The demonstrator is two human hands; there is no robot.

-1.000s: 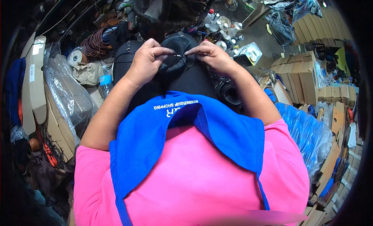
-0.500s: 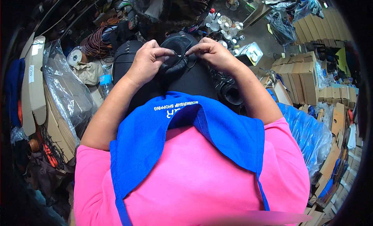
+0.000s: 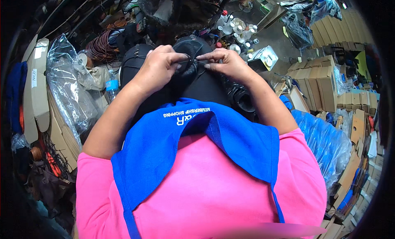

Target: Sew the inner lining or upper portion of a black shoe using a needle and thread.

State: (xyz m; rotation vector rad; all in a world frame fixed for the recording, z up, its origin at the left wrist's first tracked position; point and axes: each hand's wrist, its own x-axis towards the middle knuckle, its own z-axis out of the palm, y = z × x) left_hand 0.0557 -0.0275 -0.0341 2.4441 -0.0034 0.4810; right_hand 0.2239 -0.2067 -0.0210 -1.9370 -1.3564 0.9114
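On my lap, between my knees, rests a black, rounded, hollow piece [image 3: 187, 46] with a raised rim; it looks like a shoe, but I cannot be sure. A thin dark cord [image 3: 201, 62] crosses its opening. My left hand [image 3: 161, 66] is closed, thumb and forefinger pinching the cord at the left side of the piece. Facing it, my right hand [image 3: 227, 65] pinches the cord from the right. The fingertips of the two hands almost meet over the piece. A blue apron [image 3: 158, 144] covers my front below them.
A water bottle [image 3: 111, 85] stands left of my leg, by clear plastic sheeting [image 3: 68, 87] and cardboard. Several small white bottles [image 3: 238, 28] sit ahead to the right. Cardboard boxes [image 3: 314, 80] and a blue plastic-wrapped bundle [image 3: 317, 136] are stacked at the right.
Both hands have stayed over the black piece, and their fingertips have shifted slightly with the cord. My right fingers now lie flatter. The plastic sheeting at the left has moved a little.
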